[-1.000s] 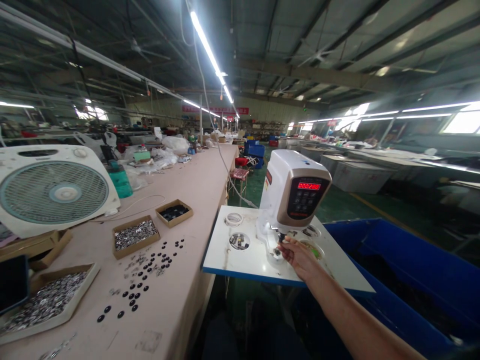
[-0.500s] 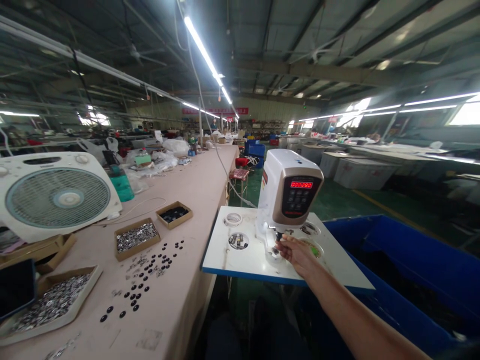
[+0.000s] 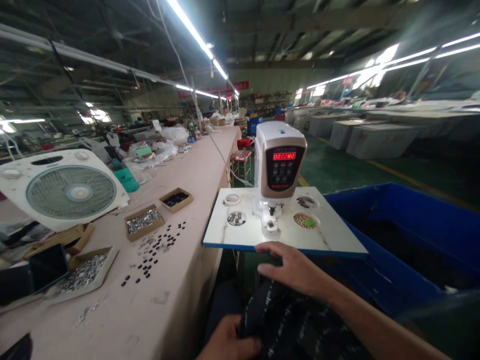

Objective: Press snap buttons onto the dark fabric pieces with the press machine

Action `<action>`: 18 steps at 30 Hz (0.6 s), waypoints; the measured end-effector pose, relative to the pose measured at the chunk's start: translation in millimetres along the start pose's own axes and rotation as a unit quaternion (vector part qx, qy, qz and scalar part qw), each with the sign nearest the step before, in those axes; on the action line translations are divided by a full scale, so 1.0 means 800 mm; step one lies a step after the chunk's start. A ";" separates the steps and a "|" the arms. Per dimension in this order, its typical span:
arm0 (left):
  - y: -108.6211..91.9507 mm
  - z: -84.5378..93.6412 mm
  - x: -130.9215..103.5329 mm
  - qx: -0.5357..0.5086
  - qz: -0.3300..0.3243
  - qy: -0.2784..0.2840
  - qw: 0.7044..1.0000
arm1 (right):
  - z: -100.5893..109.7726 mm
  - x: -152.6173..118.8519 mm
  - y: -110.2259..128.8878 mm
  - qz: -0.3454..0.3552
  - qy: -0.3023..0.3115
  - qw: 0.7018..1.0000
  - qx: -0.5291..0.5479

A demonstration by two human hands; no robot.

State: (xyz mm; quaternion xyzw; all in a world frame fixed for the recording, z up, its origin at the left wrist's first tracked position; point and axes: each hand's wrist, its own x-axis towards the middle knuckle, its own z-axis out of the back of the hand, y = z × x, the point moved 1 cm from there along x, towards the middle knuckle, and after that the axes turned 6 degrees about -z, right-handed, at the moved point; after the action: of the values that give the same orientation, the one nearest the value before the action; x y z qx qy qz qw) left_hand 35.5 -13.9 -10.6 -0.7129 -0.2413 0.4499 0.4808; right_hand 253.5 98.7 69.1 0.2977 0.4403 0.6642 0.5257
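Observation:
Dark fabric with white printed marks [image 3: 300, 320] lies over my lap. My left hand [image 3: 230, 340] grips its left edge, thumb on top. Above the cloth, my right hand [image 3: 294, 270] has its thumb and fingers apart with nothing between them, close to the front edge of a small white table [image 3: 240, 237]. On that table stands a white snap-fastening machine [image 3: 281, 165] with a lit red display and a small die under its head. Round recesses around it hold small metal parts [image 3: 237, 218] and fasteners with a green piece [image 3: 309, 222].
At left, the long covered bench [image 3: 180, 280] carries black snap caps [image 3: 165, 240], cardboard trays of metal parts [image 3: 144, 222], a tray of black pieces [image 3: 176, 199] and a box fan [image 3: 75, 190]. A large blue bin [image 3: 393, 225] stands at right.
My right hand has pulled back from the machine's die toward me and opened. My left hand and the dark fabric have come into view below. The view has shifted downward.

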 end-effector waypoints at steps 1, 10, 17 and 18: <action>-0.008 0.004 0.007 -0.007 -0.003 -0.007 1.000 | -0.010 -0.019 0.006 0.057 0.048 0.994 -0.075; -0.093 0.022 0.053 0.145 -0.076 0.085 0.983 | -0.026 -0.056 -0.017 -0.013 0.138 0.978 -0.159; -0.124 0.012 0.073 0.158 -0.095 0.138 0.973 | 0.000 -0.050 -0.024 -0.048 0.148 0.987 -0.041; -0.127 0.011 0.077 0.165 -0.098 0.140 0.971 | 0.003 -0.049 -0.027 -0.051 0.145 0.988 -0.035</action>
State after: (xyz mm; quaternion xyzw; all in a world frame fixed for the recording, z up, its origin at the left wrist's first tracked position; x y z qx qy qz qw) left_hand 66.5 80.5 55.0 -0.6524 -0.1627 0.3304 0.6624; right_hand 275.3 62.8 53.2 0.1570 0.5032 0.6873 0.4997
